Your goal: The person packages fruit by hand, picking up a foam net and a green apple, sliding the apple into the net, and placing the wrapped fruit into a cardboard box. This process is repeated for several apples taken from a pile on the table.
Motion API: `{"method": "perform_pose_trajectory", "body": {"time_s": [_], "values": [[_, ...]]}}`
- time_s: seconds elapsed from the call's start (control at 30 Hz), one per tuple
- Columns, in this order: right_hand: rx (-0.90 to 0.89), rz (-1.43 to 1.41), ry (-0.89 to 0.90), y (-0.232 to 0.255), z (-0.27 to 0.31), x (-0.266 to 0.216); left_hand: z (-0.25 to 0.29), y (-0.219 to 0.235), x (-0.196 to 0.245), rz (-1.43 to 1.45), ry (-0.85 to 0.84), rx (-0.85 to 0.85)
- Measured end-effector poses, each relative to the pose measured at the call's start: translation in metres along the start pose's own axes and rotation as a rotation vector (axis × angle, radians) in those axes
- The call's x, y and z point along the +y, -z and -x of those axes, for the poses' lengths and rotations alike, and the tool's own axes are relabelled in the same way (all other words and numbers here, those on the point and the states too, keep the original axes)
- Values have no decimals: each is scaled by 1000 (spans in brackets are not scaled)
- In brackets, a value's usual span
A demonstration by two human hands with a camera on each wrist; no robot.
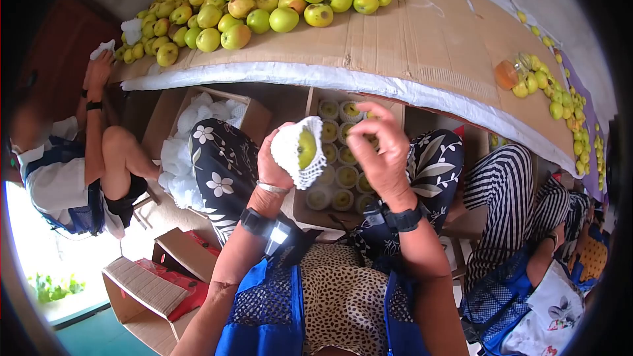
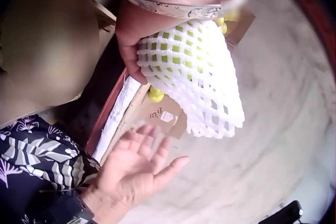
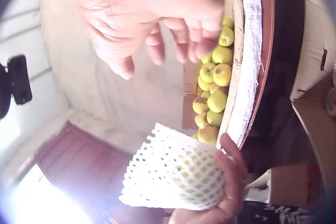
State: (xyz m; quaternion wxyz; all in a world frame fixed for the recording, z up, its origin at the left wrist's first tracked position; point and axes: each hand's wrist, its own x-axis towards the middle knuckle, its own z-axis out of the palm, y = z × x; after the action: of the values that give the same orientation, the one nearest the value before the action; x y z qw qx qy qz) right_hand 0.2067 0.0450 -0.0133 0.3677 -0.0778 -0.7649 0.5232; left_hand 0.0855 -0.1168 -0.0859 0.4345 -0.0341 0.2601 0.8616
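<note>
Head view: left hand (image 1: 267,161) is gripping a net (image 1: 286,148) round an apple (image 1: 306,149), probably keeping both together; right hand (image 1: 384,158) is hovering empty at three o'clock, fingers relaxed

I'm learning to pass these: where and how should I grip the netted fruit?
Probably around the round body of the fruit, through the net, from the right: the left hand cups the other side, and the net's rim flares loosely.

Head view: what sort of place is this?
Probably a fruit-packing room: green fruit lies heaped on a cardboard-covered table, more sits in rows in an open box beneath, and the left hand holds one in a white net sleeve.
</note>
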Motion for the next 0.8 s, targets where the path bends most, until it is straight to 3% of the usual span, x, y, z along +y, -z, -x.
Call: {"method": "perform_pose_trajectory", "body": {"time_s": [0.03,0.1,0.27,0.4,0.53,0.63,0.8], "values": [[-48,48,54,-7,0,-12,2,-1,-2,39,-14,-115],[-131,160,167,-21,4,-16,2,-8,-7,61,-1,-28],[-177,212,86,-23,6,2,3,-11,-8,7,-19,39],[-287,107,-143,-20,12,2,1,-6,-7,-48,-27,94],[-261,5,-115,-25,14,1,2,-7,-7,-183,-48,147],[-233,35,-70,-30,15,1,8,-25,-9,-408,-169,210],[-188,-22,-58,-34,12,-2,2,-9,-10,-244,-170,198]]}}
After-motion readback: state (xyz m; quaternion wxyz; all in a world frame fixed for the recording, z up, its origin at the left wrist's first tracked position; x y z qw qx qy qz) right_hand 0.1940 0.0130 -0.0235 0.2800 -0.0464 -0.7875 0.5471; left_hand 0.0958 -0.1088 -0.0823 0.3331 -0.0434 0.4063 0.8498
